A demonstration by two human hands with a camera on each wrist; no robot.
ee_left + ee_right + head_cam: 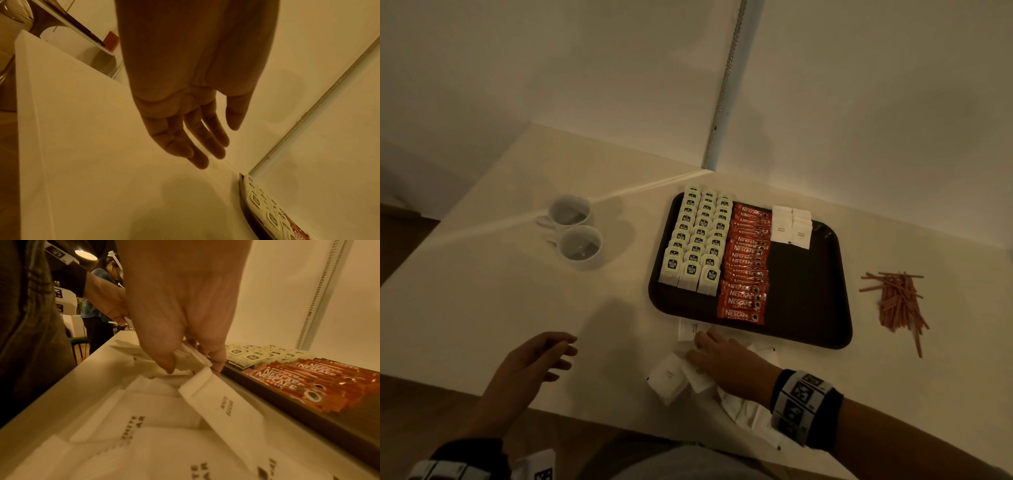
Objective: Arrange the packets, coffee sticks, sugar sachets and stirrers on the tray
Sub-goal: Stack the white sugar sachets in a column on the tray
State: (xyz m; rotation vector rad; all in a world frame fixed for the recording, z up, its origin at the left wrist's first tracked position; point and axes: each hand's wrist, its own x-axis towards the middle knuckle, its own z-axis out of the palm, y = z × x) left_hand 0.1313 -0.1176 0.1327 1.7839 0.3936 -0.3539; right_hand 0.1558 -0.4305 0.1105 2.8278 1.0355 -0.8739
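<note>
The right hand (185, 318) is pinching sugar sachets (193, 358) off the counter (500, 274) pile, probably to extend the tray (808, 291) rows, while the left hand (185, 116) is hovering, grip spread.

Dim white table (517, 291), pale walls (585, 68), perhaps wooden floor (400, 240)

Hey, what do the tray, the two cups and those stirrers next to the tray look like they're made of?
Tray: probably plastic, dark brown and matte, with moulded rounded corners and a raised rim.
Cups: likely glazed ceramic, white and smooth, with thick walls and a faint sheen.
Stirrers: thin flat reddish-brown strips in a loose pile; could be wood or plastic, too small to tell.
</note>
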